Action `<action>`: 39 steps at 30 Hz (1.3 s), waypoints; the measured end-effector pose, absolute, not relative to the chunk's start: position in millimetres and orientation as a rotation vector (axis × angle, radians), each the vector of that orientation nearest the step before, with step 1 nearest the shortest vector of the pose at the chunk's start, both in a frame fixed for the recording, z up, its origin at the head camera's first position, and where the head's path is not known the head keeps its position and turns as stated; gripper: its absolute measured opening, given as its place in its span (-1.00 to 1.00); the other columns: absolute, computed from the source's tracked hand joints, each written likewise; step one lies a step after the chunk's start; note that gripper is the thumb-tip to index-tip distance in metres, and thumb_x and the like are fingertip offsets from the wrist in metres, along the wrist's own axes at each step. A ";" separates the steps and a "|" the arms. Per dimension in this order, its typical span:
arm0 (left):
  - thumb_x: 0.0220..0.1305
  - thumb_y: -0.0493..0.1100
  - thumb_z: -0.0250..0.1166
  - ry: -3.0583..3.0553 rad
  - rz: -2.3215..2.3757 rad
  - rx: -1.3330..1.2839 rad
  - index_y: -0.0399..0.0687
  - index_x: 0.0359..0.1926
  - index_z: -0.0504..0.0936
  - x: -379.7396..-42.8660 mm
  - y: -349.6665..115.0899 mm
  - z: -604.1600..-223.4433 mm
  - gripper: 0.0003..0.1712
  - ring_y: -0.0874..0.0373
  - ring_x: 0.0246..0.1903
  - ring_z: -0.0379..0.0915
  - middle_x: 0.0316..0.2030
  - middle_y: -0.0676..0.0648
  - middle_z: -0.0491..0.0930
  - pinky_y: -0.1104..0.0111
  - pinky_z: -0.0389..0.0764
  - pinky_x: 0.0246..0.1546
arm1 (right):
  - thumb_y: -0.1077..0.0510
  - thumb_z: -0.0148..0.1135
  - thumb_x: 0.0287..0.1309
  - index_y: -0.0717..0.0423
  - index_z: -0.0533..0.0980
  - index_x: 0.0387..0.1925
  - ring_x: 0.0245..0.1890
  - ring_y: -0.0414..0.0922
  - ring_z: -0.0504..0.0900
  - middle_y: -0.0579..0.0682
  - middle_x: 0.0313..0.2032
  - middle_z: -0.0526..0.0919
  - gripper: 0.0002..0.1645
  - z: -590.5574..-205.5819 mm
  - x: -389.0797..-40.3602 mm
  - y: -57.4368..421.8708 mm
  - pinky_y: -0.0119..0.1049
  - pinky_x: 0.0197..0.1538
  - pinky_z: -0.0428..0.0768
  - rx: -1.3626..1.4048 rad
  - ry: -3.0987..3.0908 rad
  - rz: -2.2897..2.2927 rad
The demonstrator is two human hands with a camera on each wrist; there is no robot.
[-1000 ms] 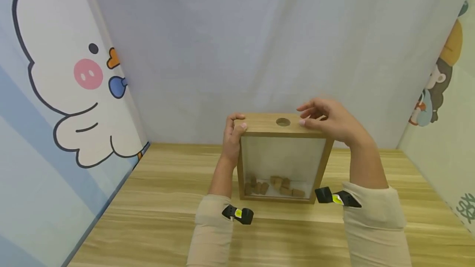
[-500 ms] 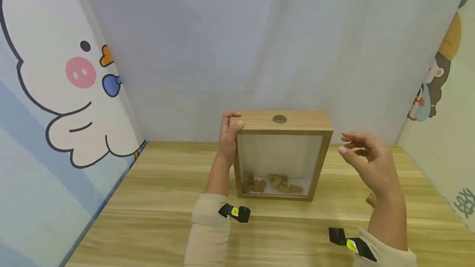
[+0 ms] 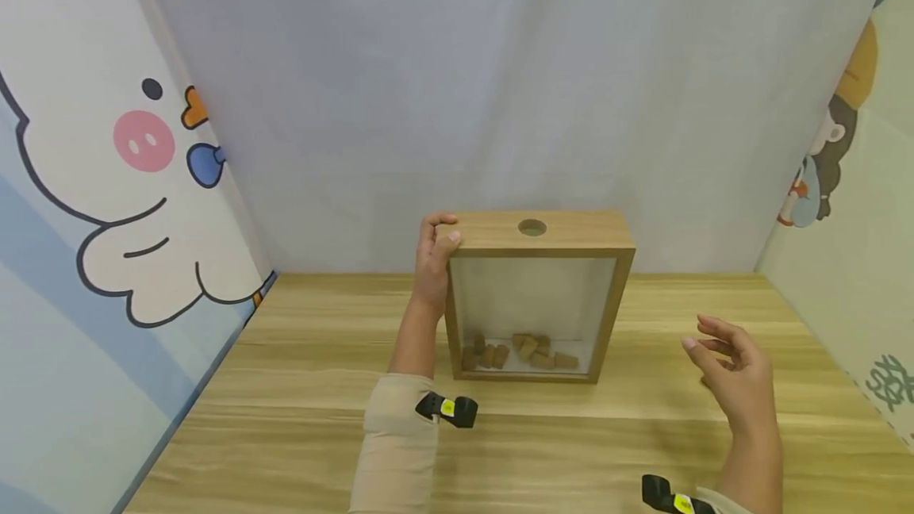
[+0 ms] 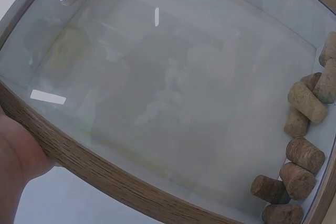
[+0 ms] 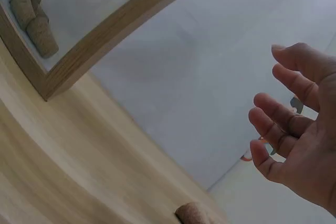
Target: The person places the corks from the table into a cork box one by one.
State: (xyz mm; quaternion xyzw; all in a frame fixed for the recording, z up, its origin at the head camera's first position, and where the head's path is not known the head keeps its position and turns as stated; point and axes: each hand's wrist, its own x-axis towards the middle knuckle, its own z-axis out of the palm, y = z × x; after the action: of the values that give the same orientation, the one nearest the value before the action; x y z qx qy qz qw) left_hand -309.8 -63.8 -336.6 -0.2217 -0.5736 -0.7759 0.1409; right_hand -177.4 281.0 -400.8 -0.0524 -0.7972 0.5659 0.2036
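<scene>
A wooden frame box with a clear front and a round hole in its top stands upright on the table. Several corks lie along its floor behind the pane. My left hand grips its upper left corner, thumb on the top face and fingers round the side. To the right of the box, my right hand is in the air, fingers loosely bent and holding nothing. Below it on the table is a loose cork, mostly hidden by the hand in the head view.
The wood-grain table runs back to a pale curtain. A cartoon-printed panel borders it on the left, and another printed wall on the right.
My right hand has left the box's top and moved right and down toward the loose cork. My left hand keeps its grip on the corner. The whole view has shifted slightly.
</scene>
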 end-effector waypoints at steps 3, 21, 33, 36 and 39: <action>0.11 -0.03 0.03 -1.648 -2.244 -0.653 0.10 -0.09 0.30 -309.9 -63.5 -335.9 -0.69 0.21 -0.44 0.31 -0.27 -0.05 0.28 0.32 0.38 -0.39 | 0.15 0.25 0.13 -0.01 0.44 0.11 -0.17 -0.28 0.40 -0.25 -0.08 0.41 -0.52 -412.1 -176.8 288.8 -0.51 -0.33 0.49 -0.218 -2.171 1.660; 0.10 -0.01 0.02 -1.689 -2.208 -0.661 0.09 -0.06 0.28 -307.6 -65.0 -335.7 -0.66 0.15 -0.33 0.24 -0.05 -0.02 0.21 0.31 0.32 -0.28 | -0.05 0.30 -0.01 0.17 0.24 0.23 0.17 0.10 0.18 0.18 0.15 0.20 -0.19 -469.0 -198.3 283.9 -0.13 0.15 0.26 -1.116 -1.774 1.417; 0.11 -0.01 0.01 -1.684 -2.213 -0.664 0.10 -0.07 0.29 -308.1 -65.0 -335.7 -0.67 0.19 -0.33 0.28 -0.14 -0.02 0.25 0.24 0.34 -0.27 | 0.13 0.25 -0.03 0.43 0.31 0.07 0.11 0.35 0.17 0.45 0.05 0.30 -0.34 -480.7 -202.1 286.5 0.06 0.17 0.06 -1.128 -2.042 1.127; 0.12 -0.02 0.01 -1.678 -2.224 -0.666 0.09 -0.06 0.29 -308.1 -64.8 -336.1 -0.67 0.18 -0.38 0.29 -0.19 -0.03 0.27 0.21 0.35 -0.31 | 0.19 0.12 -0.04 0.45 0.38 -0.05 0.05 0.35 0.21 0.44 -0.05 0.37 -0.49 -480.8 -202.1 287.3 0.06 0.13 0.07 -1.109 -2.096 1.048; 0.13 -0.03 0.00 -1.686 -2.204 -0.664 0.07 -0.05 0.29 -308.4 -64.8 -336.6 -0.67 0.17 -0.31 0.26 -0.08 -0.03 0.24 0.28 0.34 -0.27 | 0.25 0.00 -0.09 0.44 0.44 -0.17 -0.03 0.35 0.26 0.43 -0.14 0.42 -0.59 -481.3 -201.9 287.0 0.07 0.11 0.10 -1.089 -2.127 0.994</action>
State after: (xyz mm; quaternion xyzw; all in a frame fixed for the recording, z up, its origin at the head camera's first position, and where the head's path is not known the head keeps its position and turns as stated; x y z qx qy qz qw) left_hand -308.4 -64.8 -336.6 -0.2305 -0.5848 -0.7644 0.1439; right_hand -201.9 287.0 -481.3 -0.4048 -0.7905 0.3696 0.2732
